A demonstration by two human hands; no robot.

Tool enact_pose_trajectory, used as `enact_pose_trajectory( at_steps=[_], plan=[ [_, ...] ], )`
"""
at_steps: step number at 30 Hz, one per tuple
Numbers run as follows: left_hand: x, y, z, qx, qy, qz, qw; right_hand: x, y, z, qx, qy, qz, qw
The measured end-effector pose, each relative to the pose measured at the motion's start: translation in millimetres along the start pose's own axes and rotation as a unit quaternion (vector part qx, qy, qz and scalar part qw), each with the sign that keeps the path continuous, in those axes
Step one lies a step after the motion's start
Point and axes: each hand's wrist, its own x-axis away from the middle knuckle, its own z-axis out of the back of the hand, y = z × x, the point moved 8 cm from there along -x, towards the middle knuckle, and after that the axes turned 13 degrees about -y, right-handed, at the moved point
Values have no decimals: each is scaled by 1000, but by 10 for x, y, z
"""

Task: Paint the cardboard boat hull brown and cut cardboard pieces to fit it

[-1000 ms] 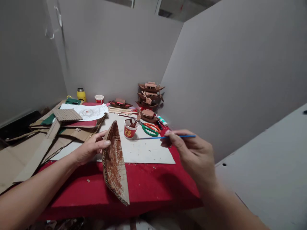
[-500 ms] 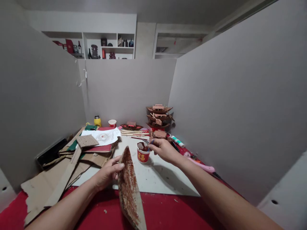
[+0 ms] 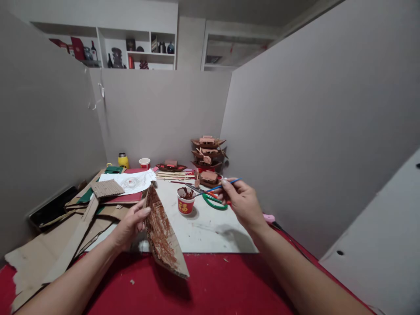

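Observation:
My left hand (image 3: pixel 133 221) grips a pointed, boat-shaped piece of cardboard (image 3: pixel 164 232) by its upper left edge. Brown paint covers much of its facing side in streaks, while bare cardboard shows along the right edge and lower tip. Between the fingers of my right hand (image 3: pixel 241 201) is a thin blue paintbrush (image 3: pixel 213 189), its tip pointing left at the rim of a red and white paper cup (image 3: pixel 186 205). Dark brown paint coats the inside of the cup. Green-handled scissors (image 3: pixel 215 202) lie just behind the brush, near my right hand.
Several brown model boats (image 3: pixel 208 153) are stacked at the back right, with another boat (image 3: pixel 171 165) beside them. Thin wooden sticks (image 3: pixel 175 175) lie before these. Cardboard scraps (image 3: pixel 33 258) and a drawing (image 3: pixel 131 180) cover the left side. Grey panels (image 3: pixel 160 113) enclose the table.
My right hand has drawn back rightward from the cup, bringing the brush out to view. The cardboard piece has risen slightly in my left hand. The camera view has shifted.

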Motion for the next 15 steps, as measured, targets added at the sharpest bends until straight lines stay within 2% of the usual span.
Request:
enact_pose_trajectory(
  at_steps=[3, 9, 12, 15],
  plan=[
    [6, 27, 8, 0, 13, -4, 1000, 197, -49, -79, -38, -19, -12, 999],
    [22, 85, 23, 3, 18, -10, 1000, 576, -195, -390, -91, -84, -33, 992],
    [23, 105, 19, -19, 18, -11, 1000, 647, -258, -480, -67, -94, -28, 993],
    [11, 92, -22, -34, -8, -4, 999, 643, -290, -515, -57, -93, -10, 994]
  ],
)
